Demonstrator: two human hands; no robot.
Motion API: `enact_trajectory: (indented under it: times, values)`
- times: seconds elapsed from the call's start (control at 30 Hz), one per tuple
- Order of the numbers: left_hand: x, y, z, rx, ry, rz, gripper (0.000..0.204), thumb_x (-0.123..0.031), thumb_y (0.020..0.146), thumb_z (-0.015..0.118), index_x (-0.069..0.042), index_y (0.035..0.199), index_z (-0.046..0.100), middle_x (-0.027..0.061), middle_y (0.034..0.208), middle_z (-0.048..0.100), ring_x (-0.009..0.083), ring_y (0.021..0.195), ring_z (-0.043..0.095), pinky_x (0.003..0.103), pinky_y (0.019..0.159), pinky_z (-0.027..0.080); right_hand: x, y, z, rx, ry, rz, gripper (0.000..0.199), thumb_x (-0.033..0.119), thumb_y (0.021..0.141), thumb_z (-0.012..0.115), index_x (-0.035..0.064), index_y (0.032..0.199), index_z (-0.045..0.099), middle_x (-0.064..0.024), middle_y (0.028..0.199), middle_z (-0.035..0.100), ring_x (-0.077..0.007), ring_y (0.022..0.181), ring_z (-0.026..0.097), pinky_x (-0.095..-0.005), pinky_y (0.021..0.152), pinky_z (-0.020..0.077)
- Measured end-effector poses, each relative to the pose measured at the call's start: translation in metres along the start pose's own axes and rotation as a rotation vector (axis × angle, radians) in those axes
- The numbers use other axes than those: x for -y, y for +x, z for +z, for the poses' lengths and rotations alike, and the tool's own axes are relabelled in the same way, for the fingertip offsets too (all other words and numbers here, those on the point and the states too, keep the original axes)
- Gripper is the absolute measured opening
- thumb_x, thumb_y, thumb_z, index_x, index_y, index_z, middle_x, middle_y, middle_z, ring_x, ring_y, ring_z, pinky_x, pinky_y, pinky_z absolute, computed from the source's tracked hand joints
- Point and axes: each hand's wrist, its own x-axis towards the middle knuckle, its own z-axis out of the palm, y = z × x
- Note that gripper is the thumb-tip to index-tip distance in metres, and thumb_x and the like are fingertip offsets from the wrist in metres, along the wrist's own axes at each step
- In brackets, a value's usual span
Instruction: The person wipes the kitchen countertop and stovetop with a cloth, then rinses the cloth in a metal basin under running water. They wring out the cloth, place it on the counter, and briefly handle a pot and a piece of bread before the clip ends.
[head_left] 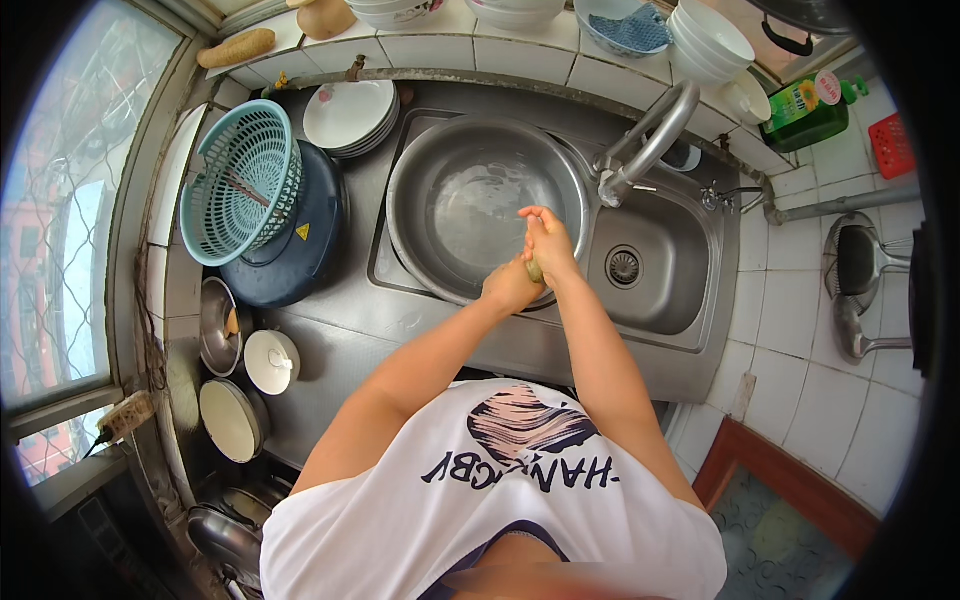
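Observation:
Both my hands meet over the near right rim of a large round metal basin (408, 240), which sits in the left sink and holds some water. My left hand (508, 288) is closed around a small pale green thing (536, 271), mostly hidden by the fingers, so I cannot make out its kind. From above and the right, my right hand (548, 246) presses against the same thing, its fingers curled and their tips toward the basin's middle.
Right of the basin is a small sink (668, 285) with a drain, below a metal faucet (640, 150). A blue-green plastic colander (245, 180) leans over a dark blue lid (290, 265) at left, near stacked plates (350, 115). Bowls (272, 362) stand nearer. A green bottle (812, 115) stands on the right.

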Motion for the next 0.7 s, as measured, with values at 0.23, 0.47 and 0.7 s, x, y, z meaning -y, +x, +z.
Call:
enact_trajectory:
  times: [0.23, 0.47, 0.7]
  values:
    - [0.016, 0.0, 0.013, 0.051, 0.224, -0.085, 0.057, -0.048, 0.077, 0.057, -0.003, 0.112, 0.05, 0.0178, 0.098, 0.064, 0.0321, 0.093, 0.062, 0.041, 0.081, 0.047, -0.041, 0.008, 0.001, -0.178, -0.335, -0.007, 0.018, 0.016, 0.094, 0.042, 0.0088, 0.095, 0.059, -0.0041, 0.064, 0.05, -0.0131, 0.048, 0.045, -0.0302, 0.05, 0.0415]
    - [0.024, 0.016, 0.016, -0.002, 0.373, 0.002, 0.045, -0.042, 0.082, 0.053, -0.003, 0.105, 0.049, 0.0174, 0.092, 0.066, 0.0326, 0.087, 0.063, 0.042, 0.077, 0.048, -0.066, 0.029, -0.006, -0.275, -0.607, -0.29, 0.02, 0.019, 0.092, 0.043, 0.0083, 0.096, 0.059, -0.0115, 0.078, 0.062, -0.025, 0.068, 0.058, -0.0368, 0.069, 0.0459]
    - [0.023, 0.003, -0.004, -0.041, 0.329, 0.052, 0.051, -0.046, 0.077, 0.059, -0.006, 0.107, 0.048, 0.0163, 0.092, 0.065, 0.0317, 0.087, 0.063, 0.041, 0.075, 0.048, -0.046, 0.024, -0.005, -0.125, -0.314, 0.011, 0.02, 0.021, 0.094, 0.043, 0.008, 0.103, 0.055, -0.0076, 0.075, 0.06, -0.0148, 0.071, 0.058, -0.031, 0.064, 0.0445]
